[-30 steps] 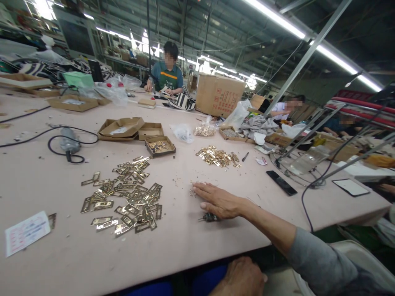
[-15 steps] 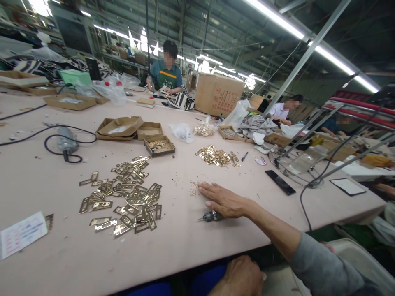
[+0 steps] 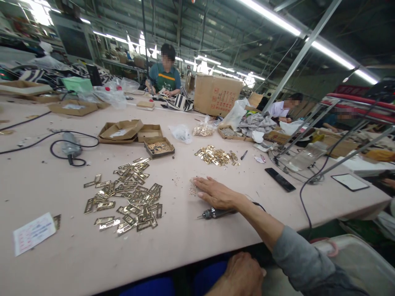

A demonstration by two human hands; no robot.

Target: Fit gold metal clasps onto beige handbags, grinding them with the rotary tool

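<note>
My right hand [image 3: 216, 193] lies flat on the pinkish table [image 3: 185, 242], fingers stretched out and together, fingertips on a small heap of tiny screws [image 3: 193, 189]. Just beside its wrist lies a small corded electric screwdriver [image 3: 216, 213], tip pointing left. A spread of flat brass plates [image 3: 129, 197] lies to the left of the hand. My left hand [image 3: 243, 273] rests below the table's near edge with only its back showing; its fingers are hidden.
A second brass pile [image 3: 217, 156], a small open box of brass parts [image 3: 159, 146], flat cardboard boxes [image 3: 121, 129], a corded tool [image 3: 70, 146], a black phone [image 3: 280, 179] and a printed card [image 3: 32, 232] lie about. People sit working at the far side [image 3: 165, 78].
My right hand has slid slightly left and back over the screws, uncovering more of the screwdriver. The view has shifted a little; my left hand stays put.
</note>
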